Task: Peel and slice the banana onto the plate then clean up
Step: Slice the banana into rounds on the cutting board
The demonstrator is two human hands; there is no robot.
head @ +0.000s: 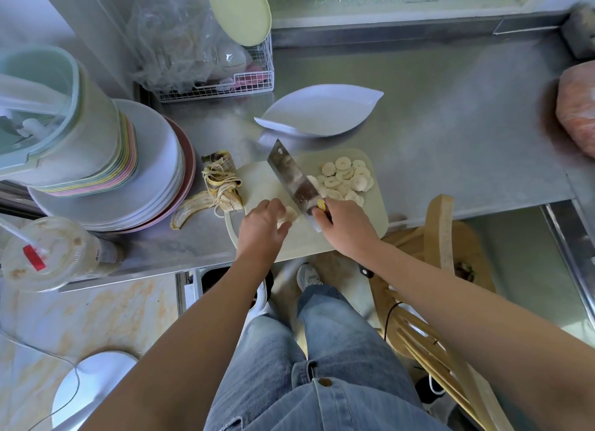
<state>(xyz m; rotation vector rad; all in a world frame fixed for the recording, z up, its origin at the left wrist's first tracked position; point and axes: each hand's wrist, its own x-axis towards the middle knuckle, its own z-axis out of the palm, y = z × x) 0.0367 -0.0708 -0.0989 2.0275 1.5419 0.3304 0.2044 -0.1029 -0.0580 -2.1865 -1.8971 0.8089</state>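
Observation:
A pale cutting board [264, 182] lies at the steel counter's front edge. My left hand [262, 229] pinches the last stub of peeled banana [288, 215] on the board. My right hand [346, 227] grips the handle of a cleaver [294, 179], whose blade stands just right of the stub. Several banana slices [346, 179] lie in a heap on the board's right part. The banana peel [214, 189] lies on the counter left of the board. A white leaf-shaped plate [318, 112] sits behind the board with nothing on it.
A stack of plates [161, 173] with a tub on top stands at the left. A plastic cup [48, 253] lies at the counter's front left. A wire basket [225, 83] is behind. A wooden chair [438, 237] stands at my right, and a pink bag [576, 108] is at the far right.

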